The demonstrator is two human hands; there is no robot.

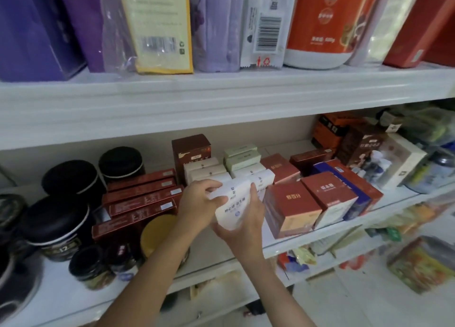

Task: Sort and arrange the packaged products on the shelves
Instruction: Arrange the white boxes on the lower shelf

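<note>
The left grip [199, 202] pinches the top of the white box [232, 203] and the right grip [243, 222] curls under it, at the shelf [320, 238] front. Behind, more white boxes [209, 169] stand in rows. The sorting is probably midway.

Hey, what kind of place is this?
Probably a small shop: tiered white shelves hold repeated red boxes, black-lidded tins and a barcoded packet. The left hand and right hand grip a white box.
</note>
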